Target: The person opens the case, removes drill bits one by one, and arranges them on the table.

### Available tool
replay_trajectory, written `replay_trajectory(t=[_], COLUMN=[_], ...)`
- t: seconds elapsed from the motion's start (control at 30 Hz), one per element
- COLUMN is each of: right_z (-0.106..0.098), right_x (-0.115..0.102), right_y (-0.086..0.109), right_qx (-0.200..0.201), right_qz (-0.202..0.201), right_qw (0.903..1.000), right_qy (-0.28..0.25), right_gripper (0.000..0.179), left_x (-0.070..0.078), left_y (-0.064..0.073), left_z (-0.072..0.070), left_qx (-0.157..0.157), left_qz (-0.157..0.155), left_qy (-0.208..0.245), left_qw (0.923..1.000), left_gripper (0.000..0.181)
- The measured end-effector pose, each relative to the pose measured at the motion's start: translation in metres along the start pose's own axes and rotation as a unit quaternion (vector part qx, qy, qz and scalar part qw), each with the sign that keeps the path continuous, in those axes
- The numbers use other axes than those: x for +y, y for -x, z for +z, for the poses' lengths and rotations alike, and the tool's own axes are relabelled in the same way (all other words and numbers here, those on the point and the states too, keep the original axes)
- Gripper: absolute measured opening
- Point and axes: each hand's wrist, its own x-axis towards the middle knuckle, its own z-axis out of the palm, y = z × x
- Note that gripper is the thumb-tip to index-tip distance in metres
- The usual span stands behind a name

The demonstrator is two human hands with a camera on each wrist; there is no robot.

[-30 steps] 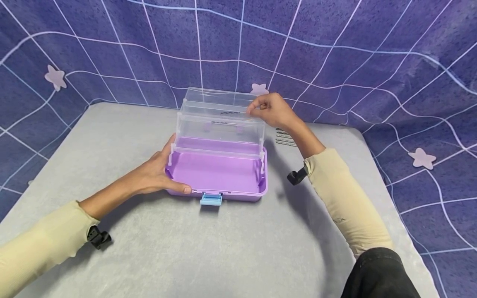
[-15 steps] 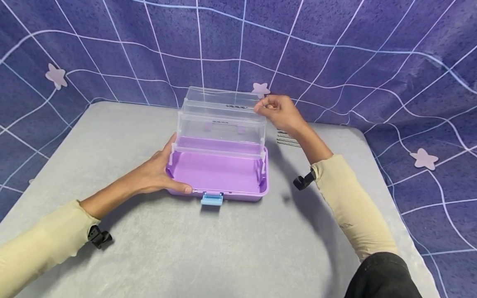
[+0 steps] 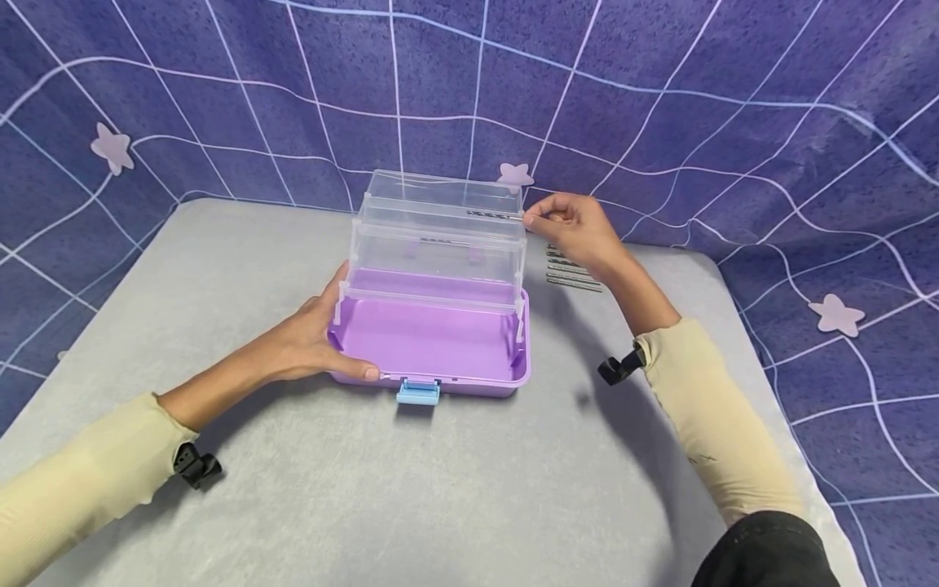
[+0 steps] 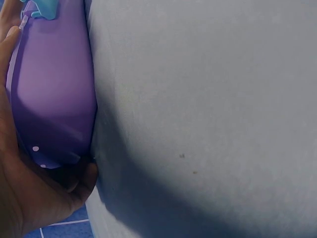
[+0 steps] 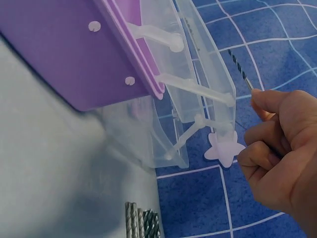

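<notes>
A purple storage box [image 3: 429, 342] with a blue latch [image 3: 418, 393] stands unfolded, its clear tiers raised at the back. My left hand [image 3: 301, 342] grips its left end, thumb on the front rim; the left wrist view shows fingers [image 4: 89, 181] bent around that end. Between thumb and index finger my right hand [image 3: 575, 228] pinches a drill bit [image 5: 237, 66] by its pale shank, dark spiral pointing left, at the right end of the upper clear tray [image 3: 411, 210]. Another dark drill bit [image 3: 440, 241] shows through the clear tray below.
Several drill bits [image 3: 575, 282] lie side by side on the grey table [image 3: 469, 489], right of the box and below my right hand. A blue-purple cloth [image 3: 660, 49] with grid lines and stars hangs behind the table and along its sides.
My right hand has moved right and slightly down with the drill bit, so more of the drill bits on the table show. The left hand keeps its hold on the box.
</notes>
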Motion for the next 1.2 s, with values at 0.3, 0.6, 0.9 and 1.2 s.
replay_trajectory(t=[0.3, 0.6, 0.9, 1.2], right_z=[-0.013, -0.029, -0.045, -0.063], right_x=[0.009, 0.019, 0.031, 0.053], right_y=[0.012, 0.028, 0.043, 0.061], right_qx=[0.014, 0.032, 0.050, 0.059], right_qz=[-0.003, 0.022, 0.035, 0.059], right_qw=[0.9999, 0.9992, 0.9971, 0.9933], right_qy=[-0.003, -0.013, -0.045, -0.079], right_gripper=[0.011, 0.006, 0.003, 0.007], left_x=[0.000, -0.001, -0.001, -0.001], left_y=[-0.001, -0.001, 0.000, 0.000], left_z=[0.001, 0.001, 0.001, 0.000], left_qx=[0.001, 0.000, -0.003, -0.005], left_qz=[0.004, 0.013, 0.018, 0.008], left_qy=[0.004, 0.001, -0.006, -0.008], left_qw=[1.0000, 0.9999, 0.9998, 0.9999], left_gripper=[0.167, 0.168, 0.168, 0.168])
